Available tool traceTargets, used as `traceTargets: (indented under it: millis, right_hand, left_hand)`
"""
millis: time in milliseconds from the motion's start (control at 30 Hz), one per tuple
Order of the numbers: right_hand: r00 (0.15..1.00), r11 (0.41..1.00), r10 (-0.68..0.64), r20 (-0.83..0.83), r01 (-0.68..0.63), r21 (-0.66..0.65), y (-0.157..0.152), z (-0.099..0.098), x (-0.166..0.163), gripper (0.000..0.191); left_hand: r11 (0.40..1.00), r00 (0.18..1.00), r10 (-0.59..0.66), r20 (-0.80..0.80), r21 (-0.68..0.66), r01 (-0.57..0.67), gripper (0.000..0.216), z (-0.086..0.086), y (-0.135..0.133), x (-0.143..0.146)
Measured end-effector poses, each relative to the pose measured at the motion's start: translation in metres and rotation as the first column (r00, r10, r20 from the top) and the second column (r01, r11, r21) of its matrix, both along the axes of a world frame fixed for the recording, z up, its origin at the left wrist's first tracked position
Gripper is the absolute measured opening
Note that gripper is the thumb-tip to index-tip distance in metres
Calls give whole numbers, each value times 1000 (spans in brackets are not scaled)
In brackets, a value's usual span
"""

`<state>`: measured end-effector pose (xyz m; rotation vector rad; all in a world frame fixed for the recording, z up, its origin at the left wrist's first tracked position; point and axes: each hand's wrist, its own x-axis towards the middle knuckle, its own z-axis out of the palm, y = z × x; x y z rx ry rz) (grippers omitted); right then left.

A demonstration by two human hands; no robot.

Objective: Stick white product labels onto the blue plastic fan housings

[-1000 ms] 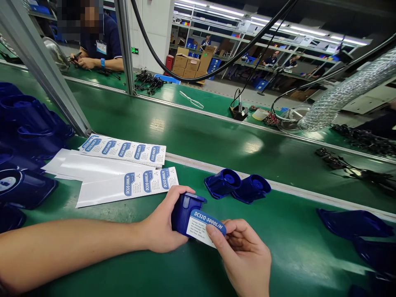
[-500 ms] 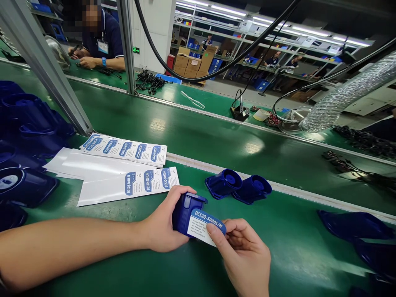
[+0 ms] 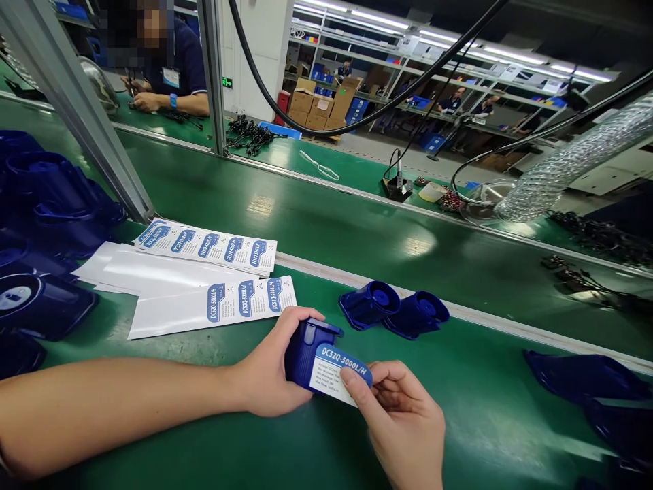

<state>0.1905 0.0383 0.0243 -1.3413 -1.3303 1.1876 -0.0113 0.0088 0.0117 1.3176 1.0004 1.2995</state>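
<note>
My left hand (image 3: 268,371) is wrapped round a dark blue plastic housing (image 3: 305,344) just above the green bench. A blue-and-white label (image 3: 337,371) reading DCS2Q-5000L/H lies against the housing's side. My right hand (image 3: 403,422) pinches the label's right end between thumb and fingers. Behind the hands, two more blue housings (image 3: 392,307) lie side by side. To the left lie sheets of the same labels (image 3: 211,303) and bare white backing paper (image 3: 153,275).
A pile of blue housings (image 3: 45,231) fills the left edge; flatter blue parts (image 3: 592,378) lie at the right. A green conveyor belt (image 3: 331,224) runs behind a metal rail. A slanted aluminium post (image 3: 86,116) rises at left. Across the belt a person (image 3: 168,68) works; black cables hang overhead.
</note>
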Motion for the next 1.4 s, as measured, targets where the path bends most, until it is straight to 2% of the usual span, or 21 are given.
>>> traceTargets:
  millis: [233,400,467,533,600,700,800,967,1167,1300,1400]
  right_hand:
    - [997,999,21,72,-23,32,1,-1,-1,43]
    - [939,963,-7,343,-86,256,9,12,2,33]
    - [916,953,-19,400,-104,284,17,18,5,30]
    - [937,971,17,350,-99,219,24,21,6,36]
    - [969,986,102,224,-128,108,27,20,5,49]
    - [971,973,232,66,-231,-25,24,15,-2,63]
    - [960,953,280,-18,-280,-113,16,9,-10,66]
    - [962,953,274,-13,-274,-133,9,12,-14,73]
    - [935,925,350,51,-337,-172,6,21,-12,87]
    - [939,915,333,-82,-343,-213,7,23,-13,84]
    - [923,899,318,-219,-366,-240,11,23,-12,71]
  left_hand:
    - [1000,1000,15,0,12,-15,85,2,0,2]
    - [999,1000,6,9,50,-6,83,1,-1,1]
    - [999,1000,-17,25,52,16,82,0,-1,1]
    - [998,1000,-27,2,63,27,82,0,-1,1]
    - [993,997,-18,-69,112,26,83,-1,-1,1]
    - [979,986,-9,-165,200,42,82,-3,-1,1]
    - [971,980,-15,-198,231,62,80,-4,-2,2]
    - [981,984,14,-176,195,21,76,-3,0,1]
    - [996,991,-7,-136,83,18,75,-1,3,-2]
    - [992,986,-1,-164,124,22,74,-1,2,-2]
    - [977,976,11,-215,208,35,70,1,2,-1]
